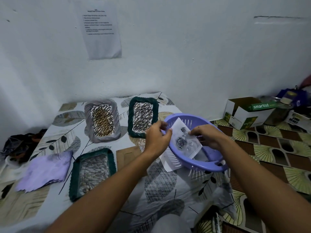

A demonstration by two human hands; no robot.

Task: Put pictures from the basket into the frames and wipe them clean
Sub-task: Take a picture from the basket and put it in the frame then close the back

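Observation:
A rose picture is held tilted over the purple basket. My left hand pinches its left edge, and my right hand pinches its right edge. Three scribbled frames lie on the leaf-patterned cloth: a pale grey frame at the back left, a dark green frame at the back middle, and another dark green frame near my left forearm. A brown backing board lies beside it. A purple wiping cloth lies at the left. More paper sits inside the basket.
A white sheet pokes out under the basket. An open cardboard box and clutter stand at the right on the patterned floor. Dark clothes are heaped at the left by the wall. A printed page hangs on the wall.

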